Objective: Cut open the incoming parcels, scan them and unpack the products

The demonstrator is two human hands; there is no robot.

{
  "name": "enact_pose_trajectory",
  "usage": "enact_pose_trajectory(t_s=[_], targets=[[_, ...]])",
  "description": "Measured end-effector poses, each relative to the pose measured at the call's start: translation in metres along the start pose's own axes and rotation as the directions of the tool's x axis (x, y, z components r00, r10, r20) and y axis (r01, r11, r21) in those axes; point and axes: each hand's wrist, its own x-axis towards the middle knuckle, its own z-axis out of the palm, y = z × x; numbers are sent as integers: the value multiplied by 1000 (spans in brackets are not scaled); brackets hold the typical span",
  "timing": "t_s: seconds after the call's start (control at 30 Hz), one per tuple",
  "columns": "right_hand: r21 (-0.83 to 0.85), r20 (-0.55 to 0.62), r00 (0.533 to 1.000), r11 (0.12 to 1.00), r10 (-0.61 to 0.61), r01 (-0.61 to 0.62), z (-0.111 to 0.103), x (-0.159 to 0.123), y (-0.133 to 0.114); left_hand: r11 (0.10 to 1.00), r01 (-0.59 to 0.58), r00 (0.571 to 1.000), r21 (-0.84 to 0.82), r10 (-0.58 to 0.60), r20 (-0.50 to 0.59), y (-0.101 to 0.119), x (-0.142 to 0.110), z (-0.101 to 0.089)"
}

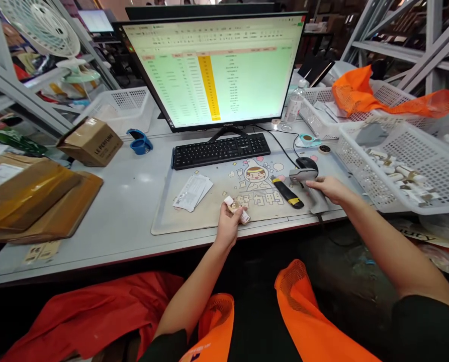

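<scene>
Left hand point(228, 226): closed, thumb and fingers pinching one small bottle point(234, 205).
Small bottle: white cap, tilted, held above the front part of the desk mat point(194, 223).
Right hand point(332, 190): partly closed, fingers curled on the handle of a grey scanner point(317, 197).
Scanner: right part of mat, its head directly in front of a black mouse point(307, 163), partly hiding it.
Cutter point(287, 192): black and yellow, lying between small bottle and scanner.
Paper slips point(190, 193): overlapping, flat, left of small bottle.
Keyboard point(222, 151): black, along the mat's back edge, before a monitor point(232, 90) showing a spreadsheet.
Clear bottle point(294, 108): upright, right of monitor, near a tape roll point(306, 138).
Front basket point(363, 173): white, perforated, holding many small pieces; bounds the right hand's space on the right.
Orange mesh point(360, 90): draped over white baskets behind.
Carton point(90, 143): brown, marked "LE PERFUME", near a blue holder point(141, 144).
Parcels point(58, 201): brown, stacked, far left.
</scene>
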Motion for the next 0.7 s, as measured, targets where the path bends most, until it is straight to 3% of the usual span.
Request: enact_pose_trajectory(t_s=[0.13, 0.27, 0.33, 0.4, 0.47, 0.6, 0.67, 0.7], targets=[[-13, -109, 994, 999, 29, -31, 3, 6, 4, 1000, -3, 999, 9, 4, -40, 11, -4, -15], [179, -215, 976, 984, 23, 17, -15, -39, 16, 1000, -14, 998, -15, 13, -68, 16, -8, -24], [458, -160, 987, 886, 4, 71, -29, -72, 23, 999, -40, 997, -26, 38, -70, 14, -8, -23], [706, -120, 991, 697, -57, 126, -44, -103, 29, 999, -38, 998, -26, 37, -42, 8, -5, -17], [789, -135, 986, 591, -101, 168, -59, -129, 36, 1000, -11, 1000, -15, 11, 2, 1, -4, -8], [745, -183, 965, 613, -190, 262, -103, -171, 60, 999, 32, 995, 6, -32, 93, -10, -9, 16], [653, -202, 962, 707, -184, 272, -136, -185, 78, 999, 36, 991, 16, -38, 129, -13, -13, 24], [555, -216, 968, 799, -131, 232, -153, -192, 88, 999, 34, 989, 20, -37, 141, -14, -15, 26]])
